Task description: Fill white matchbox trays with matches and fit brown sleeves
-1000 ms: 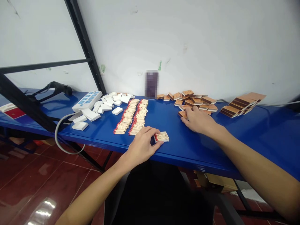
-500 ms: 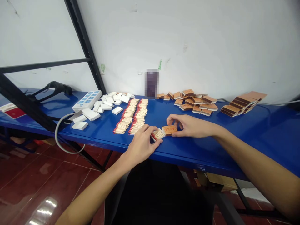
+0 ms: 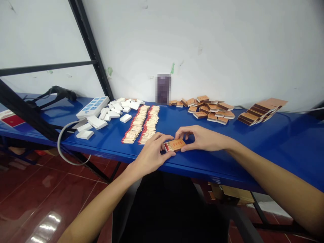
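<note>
Near the table's front edge, my left hand [image 3: 156, 150] pinches the white tray [image 3: 165, 146] of a matchbox, which holds red-tipped matches [image 3: 170, 146]. From the other side my right hand [image 3: 196, 137] grips the orange matchbox sleeve [image 3: 178, 144]. The tray sits mostly inside the sleeve, with its left end and the match heads still showing. Just behind my left hand lie two long rows of loose matches, a left row [image 3: 136, 125] and a right row [image 3: 150, 125].
White matchbox trays [image 3: 115, 109] lie in a pile at the left, beside a white and blue box [image 3: 93, 107]. Orange matchboxes [image 3: 212, 109] are heaped at the back right. Flat, stacked sleeves [image 3: 262, 111] lean further right. A black metal frame [image 3: 92, 50] rises at left.
The orange sleeve has moved left over the tray of matches, covering most of it. My right hand has come closer to my left hand.
</note>
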`<state>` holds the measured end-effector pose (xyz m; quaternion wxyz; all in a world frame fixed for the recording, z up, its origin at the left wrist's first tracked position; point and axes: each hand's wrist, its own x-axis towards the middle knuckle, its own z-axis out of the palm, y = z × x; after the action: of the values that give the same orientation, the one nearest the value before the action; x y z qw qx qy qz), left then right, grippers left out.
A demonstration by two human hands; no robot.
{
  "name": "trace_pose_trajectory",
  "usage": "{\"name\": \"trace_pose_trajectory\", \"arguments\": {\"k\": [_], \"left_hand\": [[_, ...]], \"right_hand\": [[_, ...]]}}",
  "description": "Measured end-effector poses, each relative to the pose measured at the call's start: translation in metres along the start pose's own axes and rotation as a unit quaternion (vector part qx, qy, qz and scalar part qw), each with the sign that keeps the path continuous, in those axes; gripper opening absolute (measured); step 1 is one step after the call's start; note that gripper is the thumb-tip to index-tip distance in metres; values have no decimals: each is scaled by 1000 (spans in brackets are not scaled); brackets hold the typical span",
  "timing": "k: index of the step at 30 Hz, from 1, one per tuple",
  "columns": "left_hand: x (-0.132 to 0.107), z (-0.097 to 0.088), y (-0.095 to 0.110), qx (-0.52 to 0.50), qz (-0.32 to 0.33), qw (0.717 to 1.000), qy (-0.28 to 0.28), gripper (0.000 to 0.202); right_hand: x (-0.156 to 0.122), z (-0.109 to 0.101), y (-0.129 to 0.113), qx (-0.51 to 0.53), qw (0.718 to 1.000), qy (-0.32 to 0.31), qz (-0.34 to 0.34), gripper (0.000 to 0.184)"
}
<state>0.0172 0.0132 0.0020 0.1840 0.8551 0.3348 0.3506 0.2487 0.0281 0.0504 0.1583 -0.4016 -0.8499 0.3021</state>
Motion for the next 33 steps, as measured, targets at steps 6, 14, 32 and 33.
{"name": "trace_pose_trajectory", "arguments": {"k": [6,14,32,33], "left_hand": [[-2,-1,-2,-43,6,999,-4,52],[-3,1,0,3,24,1000,0,46],[-1,-2,1,31,43,998,-18,20],[0,-2,2,32,44,998,-17,20]], "right_hand": [[3,16,-4,-8,999,27,-27,40],[-1,-1,10,-156,983,95,-16,31],[-123,-98,141,-363,794,369,319,37],[-122,-97,142,-367,796,363,317,36]]}}
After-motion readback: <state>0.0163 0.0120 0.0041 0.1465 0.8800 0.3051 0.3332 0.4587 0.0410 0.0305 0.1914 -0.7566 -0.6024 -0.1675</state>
